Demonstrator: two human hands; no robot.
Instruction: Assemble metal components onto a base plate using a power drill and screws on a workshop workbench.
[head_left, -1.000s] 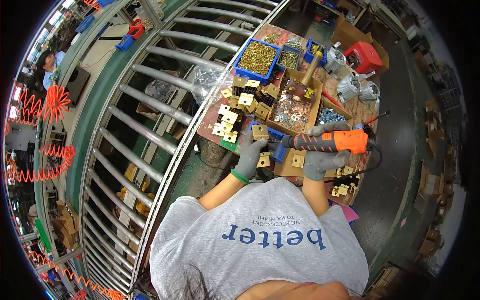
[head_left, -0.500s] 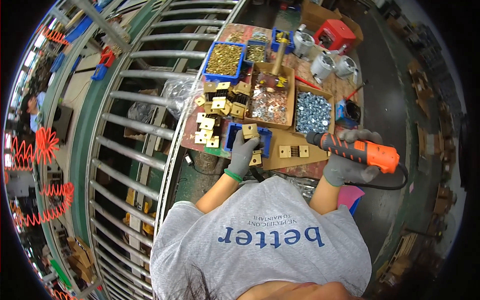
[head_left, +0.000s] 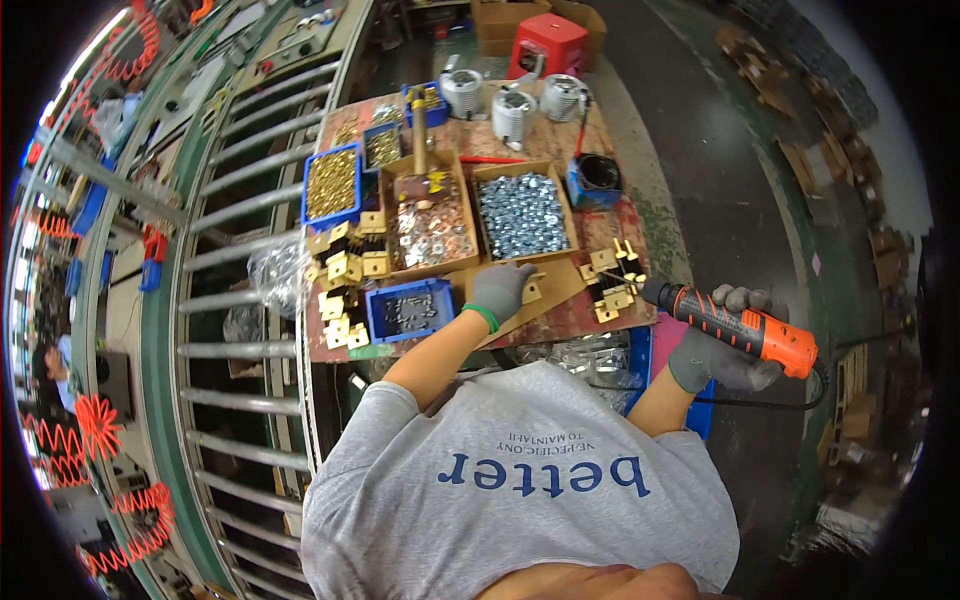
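Note:
My right hand (head_left: 735, 350), in a grey glove, grips an orange and black power screwdriver (head_left: 740, 325) to the right of the bench, its nose toward the brass parts. Over a cardboard sheet (head_left: 560, 283), my grey-gloved left hand (head_left: 500, 290) closes on a brass block (head_left: 533, 290), most of which the fingers hide. Beside that hand sits a blue bin (head_left: 408, 285) with small dark screws. Several brass block assemblies (head_left: 612, 280) lie at the sheet's right end.
Brass blocks (head_left: 345, 268) are piled at the left. Behind are a blue bin of brass pieces (head_left: 332, 185), a carton of washers (head_left: 522, 213), a carton of copper-coloured parts (head_left: 435, 235) with a mallet (head_left: 418, 130), and a dark pot (head_left: 597, 175). A metal roller rack (head_left: 245, 350) runs along the left.
My left hand has moved from above the blue bin rightward to the cardboard with a brass block. My right hand still holds the screwdriver. The view has swung, shifting the bench leftward.

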